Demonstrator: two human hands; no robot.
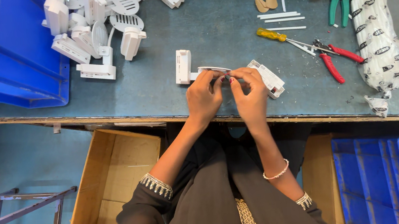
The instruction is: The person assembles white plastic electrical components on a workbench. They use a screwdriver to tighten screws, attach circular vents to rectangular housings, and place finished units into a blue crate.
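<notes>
Both hands, the left hand (204, 98) and the right hand (250, 96), were held together at the near edge of the table (220, 29), touching a plastic fitting (227, 73). A pile of similar parts (94, 24) was heaped at the far left, beside a crate (8, 58). To the right, a screwdriver (281, 37), pliers (336, 59) and a bagged bundle (378, 31) were laid. A cardboard box (113, 187) was placed below the table, left of the person.

Both forearms reached forward, wrists close together. The left hand (204, 98) and right hand (250, 96) met at their fingertips, fingers curled inward in a pinch, backs of both hands facing up.
</notes>
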